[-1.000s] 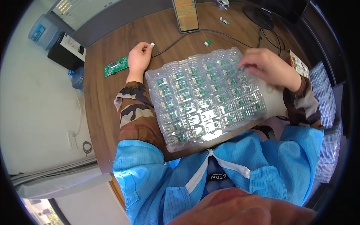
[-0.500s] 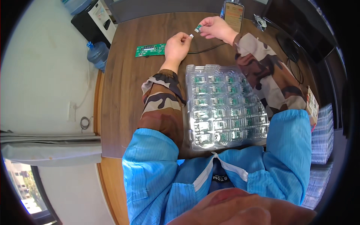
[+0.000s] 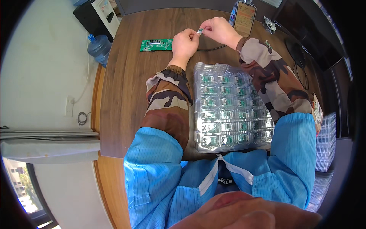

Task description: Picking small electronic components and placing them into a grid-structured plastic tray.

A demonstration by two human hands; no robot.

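My left hand (image 3: 184, 44) pinches a small white connector (image 3: 198, 33) near the far edge of the table. Against it, my right hand (image 3: 218, 28) holds a small green circuit board (image 3: 201, 30) between thumb and fingertips. The two pieces meet between my fingers; whether they are joined is too small to tell. Just left of my left hand lies a larger green circuit board (image 3: 146, 46) with a digit display (image 3: 155, 42). A dark cable (image 3: 212, 49) runs between my hands along the tabletop.
A clear plastic tray (image 3: 197, 114) with rows of small green boards lies on the wooden table (image 3: 126, 99) before me. A phone (image 3: 244, 17) stands upright at the back, a monitor (image 3: 309, 32) to the right. Stacked clear trays (image 3: 325, 147) stand at the far right.
My hands have come together, bringing the small green board against the white connector. The whole view has shifted slightly.
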